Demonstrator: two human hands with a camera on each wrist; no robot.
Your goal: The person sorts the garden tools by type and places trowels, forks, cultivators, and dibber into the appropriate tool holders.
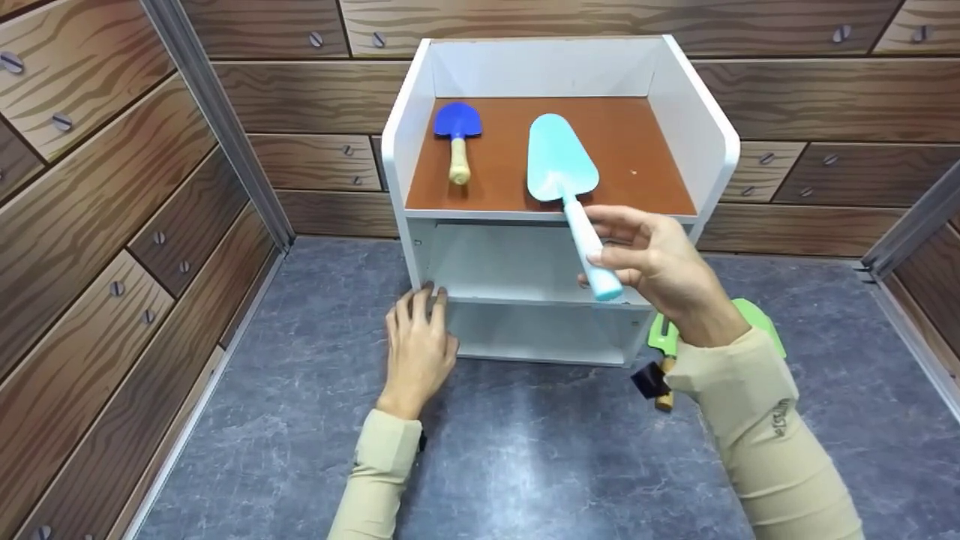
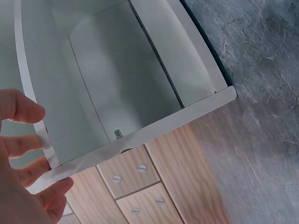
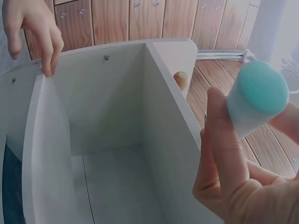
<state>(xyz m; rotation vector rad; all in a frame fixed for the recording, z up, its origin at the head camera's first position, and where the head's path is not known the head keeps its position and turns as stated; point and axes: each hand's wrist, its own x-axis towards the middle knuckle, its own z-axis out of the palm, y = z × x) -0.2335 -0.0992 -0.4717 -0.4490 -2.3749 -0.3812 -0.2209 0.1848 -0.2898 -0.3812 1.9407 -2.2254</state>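
The right hand (image 1: 660, 262) pinches the handle (image 1: 583, 232) of a turquoise trowel (image 1: 561, 161) between thumb and fingers, the blade pointing away from the person, over the brown top board (image 1: 510, 172) of a white cabinet (image 1: 705, 127). On the right sleeve (image 1: 761, 397) runs dark lettering (image 1: 780, 418), too warped by the folds to read. The left hand (image 1: 418, 349), loose and not closed round anything, rests its fingers on the cabinet's front left edge, at the middle shelf (image 1: 525, 302). On the top board, near the left wall, lies a blue shovel (image 1: 458, 121) with a wooden handle. On the floor (image 1: 330, 360), right of the cabinet, lie a green tool (image 1: 663, 337) with a wooden handle and a light-green blade (image 1: 763, 322), both partly hidden by the right arm. Wood-patterned panels (image 1: 825, 97) printed with screw heads stand behind.
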